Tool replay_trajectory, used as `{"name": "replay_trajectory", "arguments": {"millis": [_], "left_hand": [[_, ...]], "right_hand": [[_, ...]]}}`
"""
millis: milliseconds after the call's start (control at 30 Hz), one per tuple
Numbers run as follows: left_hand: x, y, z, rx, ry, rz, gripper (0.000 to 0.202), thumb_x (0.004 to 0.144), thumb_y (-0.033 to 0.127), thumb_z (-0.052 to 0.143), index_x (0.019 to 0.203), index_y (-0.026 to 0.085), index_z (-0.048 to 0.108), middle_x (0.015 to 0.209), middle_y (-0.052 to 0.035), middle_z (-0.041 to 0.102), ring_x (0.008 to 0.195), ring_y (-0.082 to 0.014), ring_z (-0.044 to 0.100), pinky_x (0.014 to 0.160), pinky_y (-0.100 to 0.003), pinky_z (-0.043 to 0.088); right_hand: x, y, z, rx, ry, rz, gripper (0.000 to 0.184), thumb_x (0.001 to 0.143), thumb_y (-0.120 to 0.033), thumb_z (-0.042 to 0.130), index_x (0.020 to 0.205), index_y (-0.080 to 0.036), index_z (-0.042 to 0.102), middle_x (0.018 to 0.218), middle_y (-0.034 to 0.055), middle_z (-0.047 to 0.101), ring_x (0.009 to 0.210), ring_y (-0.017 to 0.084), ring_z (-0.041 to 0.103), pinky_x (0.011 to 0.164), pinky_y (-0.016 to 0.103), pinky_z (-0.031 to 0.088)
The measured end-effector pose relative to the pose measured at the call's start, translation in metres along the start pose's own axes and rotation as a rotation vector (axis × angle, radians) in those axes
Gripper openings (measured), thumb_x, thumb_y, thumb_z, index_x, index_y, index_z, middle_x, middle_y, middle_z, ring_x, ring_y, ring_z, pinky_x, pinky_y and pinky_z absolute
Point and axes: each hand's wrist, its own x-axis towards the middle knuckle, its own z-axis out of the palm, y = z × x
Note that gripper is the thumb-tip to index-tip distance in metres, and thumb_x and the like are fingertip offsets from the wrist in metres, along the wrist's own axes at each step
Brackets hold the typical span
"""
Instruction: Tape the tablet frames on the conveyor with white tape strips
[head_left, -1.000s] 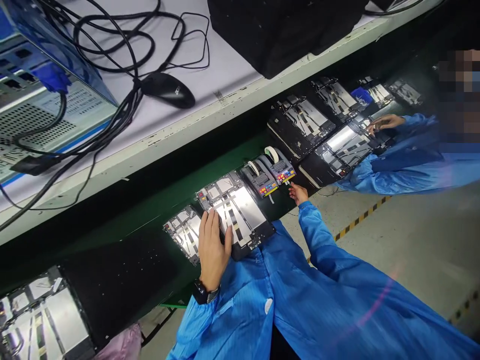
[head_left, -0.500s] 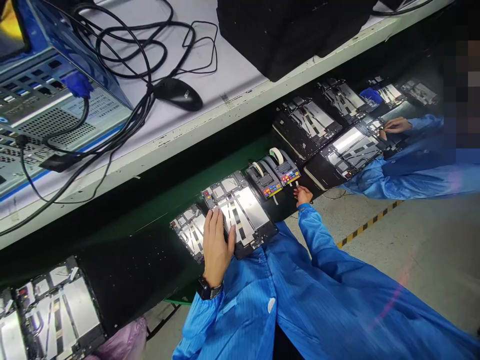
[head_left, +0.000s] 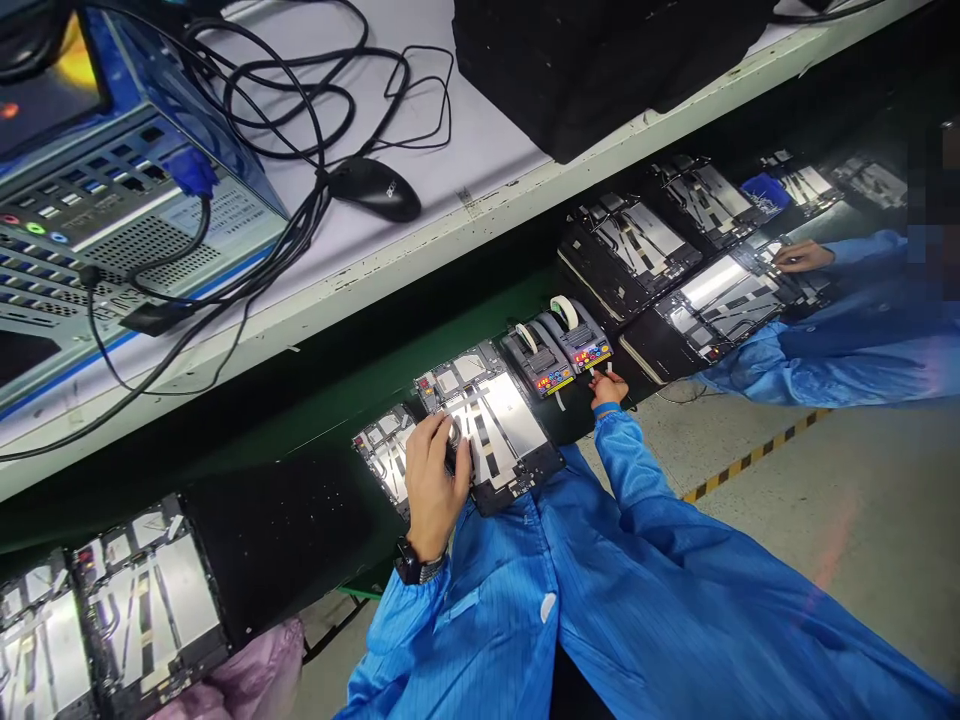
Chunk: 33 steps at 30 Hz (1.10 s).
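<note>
A person in a blue antistatic coat [head_left: 637, 590] works at a long conveyor belt [head_left: 465, 335] with a green edge, beside a white workbench [head_left: 465, 240] holding an open computer case [head_left: 127, 215], a black bag [head_left: 600, 70], tangled black cables [head_left: 262, 110] and a black mouse [head_left: 373, 188]. Along the belt lies a row of metal-backed tablet panels, and every one in view carries dark strips across its silver back; how much work each panel has left cannot be told. A co-worker's hand [head_left: 802, 257] rests on a panel further along. The person's left hand [head_left: 433, 490] sits on the nearest panel [head_left: 499, 420] in the middle of the belt, fingers curled over a small shiny object, though whether they grip it is unclear. A black watch [head_left: 409, 562] circles that wrist. The right hand [head_left: 609, 390] is at the mouth of a tape dispenser [head_left: 581, 338], its fingertips at a pale strip; whether they pinch it cannot be told
</note>
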Motion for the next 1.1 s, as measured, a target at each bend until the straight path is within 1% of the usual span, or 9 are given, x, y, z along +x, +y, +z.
{"name": "replay_trajectory", "arguments": {"millis": [100,200,333,433,567,700,767,900,1100], "left_hand": [[0.024,0.008,-0.004,0.01,0.009,0.026,0.041,0.101,0.031,0.054,0.141,0.023,0.055,0.14,-0.0151,0.06,0.134,-0.031,0.055,0.114,-0.054,0.044],[0.066,0.021,0.006,0.086,-0.082,0.039,0.052,0.1,0.041,0.056,0.147,0.021,0.048,0.145,-0.0176,0.056,0.138,-0.0344,0.05,0.115,-0.055,0.041],[0.124,0.027,0.034,0.235,-0.26,0.055,0.073,0.096,0.053,0.057,0.154,0.011,0.04,0.154,-0.0229,0.047,0.145,-0.0399,0.041,0.12,-0.056,0.031],[0.15,0.018,0.046,0.283,-0.43,0.014,0.076,0.096,0.054,0.057,0.153,0.008,0.04,0.152,-0.0237,0.051,0.142,-0.0395,0.046,0.119,-0.053,0.032],[0.164,0.002,0.039,0.258,-0.636,-0.064,0.074,0.094,0.058,0.058,0.152,0.014,0.044,0.151,-0.0193,0.056,0.139,-0.0364,0.051,0.115,-0.048,0.037],[0.172,-0.007,0.028,0.171,-0.705,-0.148,0.069,0.092,0.058,0.06,0.149,0.02,0.051,0.148,-0.0139,0.06,0.133,-0.0325,0.059,0.109,-0.041,0.043],[0.176,-0.012,0.027,0.12,-0.712,-0.179,0.068,0.09,0.059,0.063,0.146,0.021,0.054,0.144,-0.0123,0.063,0.127,-0.0311,0.063,0.104,-0.037,0.047],[0.182,-0.023,0.029,0.009,-0.747,-0.222,0.077,0.081,0.064,0.071,0.144,0.021,0.057,0.141,-0.0121,0.066,0.122,-0.0306,0.066,0.098,-0.034,0.051],[0.192,-0.031,0.031,-0.077,-0.824,-0.295,0.079,0.073,0.065,0.077,0.139,0.023,0.061,0.132,-0.0088,0.07,0.112,-0.0282,0.069,0.091,-0.033,0.054]], "right_hand": [[-0.011,0.005,-0.01,-0.033,0.043,-0.049,0.04,0.072,-0.019,0.07,0.106,-0.02,0.049,0.076,-0.0058,0.06,0.058,0.011,0.056,0.051,0.021,0.049],[-0.033,0.004,-0.03,-0.055,0.006,-0.134,0.051,0.075,-0.02,0.068,0.121,-0.019,0.046,0.084,-0.0034,0.061,0.062,0.011,0.056,0.053,0.022,0.049],[-0.083,-0.031,-0.038,-0.119,-0.328,-0.554,0.064,0.08,-0.034,0.073,0.134,-0.022,0.04,0.101,0.0019,0.062,0.076,0.013,0.061,0.062,0.024,0.054],[-0.127,-0.076,-0.014,-0.171,-0.56,-0.847,0.074,0.083,-0.039,0.076,0.144,-0.029,0.036,0.119,0.0063,0.057,0.09,0.016,0.063,0.07,0.027,0.057],[-0.166,-0.124,0.042,-0.342,-0.873,-1.095,0.087,0.084,-0.035,0.078,0.156,-0.03,0.029,0.129,0.0106,0.051,0.101,0.022,0.061,0.079,0.036,0.06],[-0.184,-0.148,0.078,-0.598,-1.177,-1.314,0.102,0.08,-0.026,0.082,0.163,-0.031,0.021,0.137,0.0122,0.046,0.119,0.03,0.057,0.098,0.048,0.057],[-0.19,-0.156,0.082,-0.707,-1.257,-1.407,0.108,0.081,-0.024,0.082,0.165,-0.031,0.016,0.138,0.0129,0.046,0.127,0.034,0.054,0.103,0.053,0.055],[-0.2,-0.171,0.078,-0.85,-1.306,-1.525,0.115,0.082,-0.025,0.083,0.167,-0.03,0.005,0.14,0.015,0.044,0.135,0.039,0.048,0.107,0.06,0.052],[-0.199,-0.178,0.076,-0.894,-1.336,-1.511,0.122,0.083,-0.032,0.083,0.167,-0.032,-0.004,0.144,0.0165,0.041,0.137,0.042,0.047,0.108,0.065,0.049]]}}
